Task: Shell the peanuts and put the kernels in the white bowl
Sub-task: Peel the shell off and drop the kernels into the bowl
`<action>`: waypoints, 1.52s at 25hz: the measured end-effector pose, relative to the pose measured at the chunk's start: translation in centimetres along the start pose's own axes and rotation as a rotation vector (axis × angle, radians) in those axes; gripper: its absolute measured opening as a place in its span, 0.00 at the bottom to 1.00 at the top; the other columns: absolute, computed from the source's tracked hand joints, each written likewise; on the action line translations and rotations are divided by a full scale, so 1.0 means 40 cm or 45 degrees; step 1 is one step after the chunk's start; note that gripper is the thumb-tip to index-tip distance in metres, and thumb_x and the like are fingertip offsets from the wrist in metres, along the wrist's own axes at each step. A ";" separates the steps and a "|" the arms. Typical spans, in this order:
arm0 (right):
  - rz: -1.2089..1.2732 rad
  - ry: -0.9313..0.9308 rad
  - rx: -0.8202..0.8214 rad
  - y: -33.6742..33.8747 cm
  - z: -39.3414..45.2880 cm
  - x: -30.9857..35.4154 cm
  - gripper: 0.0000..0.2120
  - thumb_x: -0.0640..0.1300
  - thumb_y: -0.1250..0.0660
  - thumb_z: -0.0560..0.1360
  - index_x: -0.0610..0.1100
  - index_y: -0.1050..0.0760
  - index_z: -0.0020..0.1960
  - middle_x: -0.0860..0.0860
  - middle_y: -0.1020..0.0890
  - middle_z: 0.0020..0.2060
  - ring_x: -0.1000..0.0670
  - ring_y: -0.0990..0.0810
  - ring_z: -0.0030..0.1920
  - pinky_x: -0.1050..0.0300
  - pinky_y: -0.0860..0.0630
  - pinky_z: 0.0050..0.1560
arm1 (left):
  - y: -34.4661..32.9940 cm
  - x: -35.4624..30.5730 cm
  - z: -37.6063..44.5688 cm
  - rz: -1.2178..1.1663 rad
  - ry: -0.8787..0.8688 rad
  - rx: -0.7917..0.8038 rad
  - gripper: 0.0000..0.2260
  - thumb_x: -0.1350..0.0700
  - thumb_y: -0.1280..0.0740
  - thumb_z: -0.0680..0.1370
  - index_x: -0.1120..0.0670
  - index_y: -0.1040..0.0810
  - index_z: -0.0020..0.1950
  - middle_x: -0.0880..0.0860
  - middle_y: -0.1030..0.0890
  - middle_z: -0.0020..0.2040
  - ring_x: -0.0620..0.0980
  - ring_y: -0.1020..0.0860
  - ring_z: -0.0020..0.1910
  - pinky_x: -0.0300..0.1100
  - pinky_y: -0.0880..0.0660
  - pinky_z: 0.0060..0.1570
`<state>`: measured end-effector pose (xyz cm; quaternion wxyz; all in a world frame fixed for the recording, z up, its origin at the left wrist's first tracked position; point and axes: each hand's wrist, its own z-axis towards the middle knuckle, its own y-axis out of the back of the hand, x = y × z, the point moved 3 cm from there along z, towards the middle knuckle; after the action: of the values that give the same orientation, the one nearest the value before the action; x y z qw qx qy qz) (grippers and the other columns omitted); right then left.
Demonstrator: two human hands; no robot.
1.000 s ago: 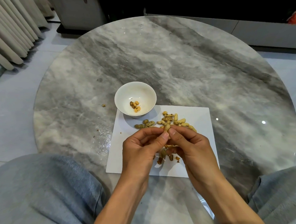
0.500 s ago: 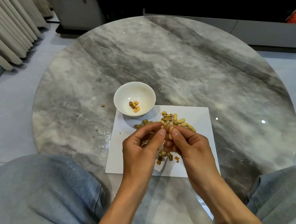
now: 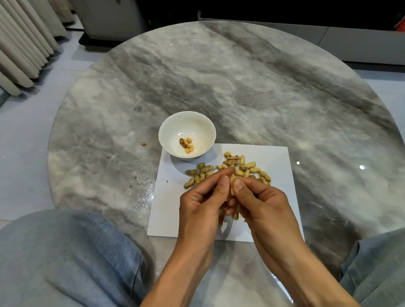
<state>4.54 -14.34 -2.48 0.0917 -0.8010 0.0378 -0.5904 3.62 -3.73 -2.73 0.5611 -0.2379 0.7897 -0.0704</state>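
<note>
A peanut (image 3: 232, 185) is pinched between the thumbs of left hand (image 3: 200, 206) and right hand (image 3: 261, 203), over the white sheet (image 3: 276, 196); the white bowl (image 3: 187, 135) overlaps its far-left corner.

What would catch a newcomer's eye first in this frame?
Two bare hands meet low in the middle, the left hand and right hand together pinching one tan unshelled peanut above a white rectangular paper sheet. Just beyond them lies a loose pile of tan unshelled peanuts on that sheet. At the sheet's far left corner stands a small white ceramic bowl holding a few kernels, all on a round grey marble table.
</note>
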 end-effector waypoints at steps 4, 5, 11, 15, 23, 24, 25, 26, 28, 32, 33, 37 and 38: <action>0.041 0.013 0.026 0.006 0.000 0.006 0.10 0.47 0.32 0.75 0.42 0.15 0.48 0.41 0.18 0.36 0.46 0.19 0.39 0.54 0.21 0.46 | 0.000 -0.006 0.005 0.018 -0.034 0.014 0.12 0.52 0.31 0.72 0.52 0.14 0.52 0.53 0.13 0.49 0.48 0.16 0.47 0.38 0.21 0.43; 0.028 0.019 0.022 0.007 0.001 0.007 0.10 0.46 0.33 0.75 0.42 0.15 0.48 0.42 0.17 0.36 0.46 0.19 0.39 0.54 0.21 0.47 | 0.002 -0.006 0.007 0.009 -0.027 0.015 0.12 0.52 0.31 0.72 0.53 0.14 0.52 0.54 0.14 0.49 0.48 0.16 0.48 0.38 0.21 0.44; -0.076 0.083 0.061 0.000 -0.001 0.018 0.12 0.37 0.37 0.81 0.44 0.14 0.49 0.44 0.13 0.43 0.45 0.15 0.46 0.56 0.19 0.46 | -0.006 0.000 0.002 0.008 0.015 0.077 0.17 0.50 0.28 0.69 0.58 0.15 0.53 0.56 0.14 0.50 0.52 0.16 0.52 0.37 0.21 0.46; -0.145 0.146 -0.024 -0.009 -0.006 0.014 0.11 0.35 0.36 0.80 0.42 0.15 0.49 0.47 0.13 0.41 0.49 0.14 0.45 0.60 0.20 0.44 | -0.011 0.005 -0.001 0.008 -0.030 0.046 0.16 0.53 0.28 0.69 0.60 0.15 0.52 0.56 0.14 0.48 0.51 0.15 0.51 0.36 0.21 0.48; -0.075 0.065 -0.059 -0.017 -0.004 0.002 0.11 0.37 0.35 0.80 0.44 0.14 0.50 0.45 0.13 0.45 0.49 0.15 0.50 0.60 0.19 0.47 | -0.016 0.005 -0.004 0.034 -0.038 0.026 0.12 0.54 0.30 0.72 0.59 0.15 0.51 0.55 0.14 0.46 0.49 0.15 0.48 0.35 0.22 0.44; -0.069 0.023 -0.034 -0.014 -0.001 0.004 0.11 0.38 0.36 0.80 0.46 0.14 0.51 0.43 0.13 0.45 0.49 0.16 0.48 0.59 0.19 0.46 | -0.015 0.003 -0.003 0.041 -0.013 0.057 0.11 0.54 0.31 0.74 0.57 0.15 0.53 0.53 0.13 0.48 0.47 0.16 0.49 0.35 0.21 0.44; -0.058 -0.017 -0.013 -0.007 0.004 0.007 0.11 0.40 0.35 0.80 0.47 0.14 0.52 0.42 0.14 0.46 0.49 0.16 0.48 0.58 0.20 0.46 | -0.014 -0.003 -0.001 0.049 -0.001 0.082 0.10 0.55 0.32 0.77 0.55 0.16 0.56 0.51 0.14 0.51 0.46 0.16 0.51 0.35 0.21 0.46; -0.044 -0.047 -0.006 0.004 0.007 0.013 0.10 0.41 0.35 0.80 0.47 0.14 0.53 0.44 0.13 0.48 0.50 0.16 0.50 0.56 0.20 0.50 | -0.011 -0.008 0.000 0.073 -0.014 0.097 0.10 0.57 0.33 0.79 0.53 0.17 0.59 0.49 0.14 0.53 0.45 0.17 0.54 0.36 0.21 0.49; -0.040 -0.068 -0.030 0.030 0.017 0.024 0.10 0.41 0.32 0.78 0.45 0.15 0.56 0.47 0.13 0.51 0.51 0.16 0.54 0.53 0.22 0.56 | 0.001 -0.024 0.005 0.236 -0.130 0.108 0.13 0.63 0.33 0.79 0.50 0.17 0.59 0.47 0.15 0.55 0.43 0.17 0.54 0.35 0.21 0.51; -0.056 -0.061 -0.095 0.062 0.019 0.032 0.07 0.36 0.29 0.73 0.38 0.15 0.50 0.43 0.13 0.45 0.46 0.13 0.49 0.56 0.20 0.50 | 0.003 -0.039 0.005 0.600 -0.378 0.129 0.18 0.68 0.27 0.73 0.45 0.15 0.52 0.45 0.15 0.49 0.43 0.16 0.45 0.34 0.21 0.45; -0.075 -0.058 -0.100 0.064 0.020 0.035 0.07 0.36 0.28 0.72 0.38 0.15 0.49 0.43 0.13 0.44 0.46 0.13 0.48 0.57 0.19 0.49 | 0.003 -0.040 0.005 0.612 -0.388 0.119 0.18 0.68 0.26 0.73 0.44 0.15 0.51 0.45 0.15 0.47 0.43 0.16 0.43 0.35 0.21 0.44; -0.355 0.050 0.036 0.070 0.025 0.064 0.07 0.36 0.29 0.74 0.43 0.14 0.50 0.50 0.12 0.44 0.52 0.14 0.48 0.61 0.20 0.49 | 0.010 -0.046 0.006 0.642 -0.406 0.117 0.14 0.67 0.25 0.72 0.48 0.14 0.48 0.47 0.14 0.40 0.45 0.15 0.40 0.37 0.19 0.43; -0.451 0.081 0.073 0.070 0.026 0.070 0.08 0.36 0.29 0.75 0.46 0.14 0.50 0.52 0.12 0.44 0.54 0.14 0.48 0.61 0.20 0.50 | 0.012 -0.047 0.006 0.683 -0.431 0.104 0.13 0.67 0.24 0.71 0.49 0.14 0.48 0.47 0.14 0.40 0.45 0.15 0.40 0.38 0.19 0.43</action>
<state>6.50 -17.44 -0.66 0.0078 -0.7731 -0.1178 -0.6232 4.20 -2.41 -1.40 0.6923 -0.0067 0.7161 0.0890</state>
